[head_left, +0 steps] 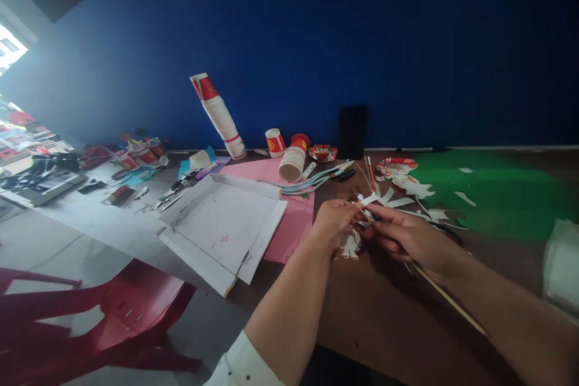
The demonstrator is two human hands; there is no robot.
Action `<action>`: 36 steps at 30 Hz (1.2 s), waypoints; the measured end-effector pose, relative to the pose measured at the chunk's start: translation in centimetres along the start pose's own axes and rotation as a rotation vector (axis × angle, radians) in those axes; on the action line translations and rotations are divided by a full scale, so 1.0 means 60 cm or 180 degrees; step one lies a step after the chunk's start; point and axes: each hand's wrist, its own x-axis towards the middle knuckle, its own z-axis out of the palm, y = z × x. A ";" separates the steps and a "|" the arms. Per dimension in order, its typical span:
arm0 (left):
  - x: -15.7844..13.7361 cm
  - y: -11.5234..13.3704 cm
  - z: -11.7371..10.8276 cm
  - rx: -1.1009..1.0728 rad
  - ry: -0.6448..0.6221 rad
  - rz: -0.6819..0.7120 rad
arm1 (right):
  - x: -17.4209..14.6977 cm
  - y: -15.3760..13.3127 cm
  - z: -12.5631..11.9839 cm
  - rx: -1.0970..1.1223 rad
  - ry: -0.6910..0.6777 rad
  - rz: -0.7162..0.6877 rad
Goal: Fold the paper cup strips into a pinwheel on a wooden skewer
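Observation:
Both hands meet over the brown table. My left hand [337, 220] pinches a small white paper strip [370, 199] at the tip of a thin wooden stick [447, 298]. My right hand [409, 238] is closed around that stick, whose long end slants down to the right under the forearm. Just below the fingers lies a cut white paper piece [350, 245]. Loose white paper strips [400, 202] are scattered beyond the hands, and thin red-tipped sticks [371, 175] rise behind them. The exact contact between fingertips, strip and stick is partly hidden.
A flattened white cardboard box [221, 232] lies left on pink paper [294, 223]. Behind stand a leaning cup stack [219, 117], a red-and-white paper cup [275, 142] and a black phone [353, 131]. Green paper [502, 193] lies right; a red chair [136, 307] stands lower left.

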 end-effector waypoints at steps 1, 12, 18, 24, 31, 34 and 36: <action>0.000 0.000 0.000 -0.0060 -0.0005 -0.0015 | 0.000 0.000 -0.001 -0.0002 -0.0024 -0.0001; -0.009 0.007 0.006 -0.0372 0.0019 -0.0039 | 0.004 0.001 -0.005 -0.0011 -0.0010 -0.0056; -0.005 -0.003 0.006 -0.0408 0.0022 -0.0003 | 0.006 0.003 -0.003 -0.0069 -0.0082 -0.0076; -0.009 0.003 0.006 -0.0494 -0.0080 -0.0134 | 0.007 0.004 -0.011 -0.0071 -0.0174 -0.0142; -0.013 0.010 0.002 -0.0484 -0.0281 -0.0280 | 0.005 0.001 -0.017 -0.0043 -0.0302 -0.0187; -0.014 0.011 0.001 -0.0429 -0.0360 -0.0295 | 0.007 0.005 -0.017 -0.0109 -0.0284 -0.0162; -0.013 0.011 0.000 -0.0412 -0.0391 -0.0328 | 0.007 0.006 -0.015 -0.0209 -0.0206 -0.0141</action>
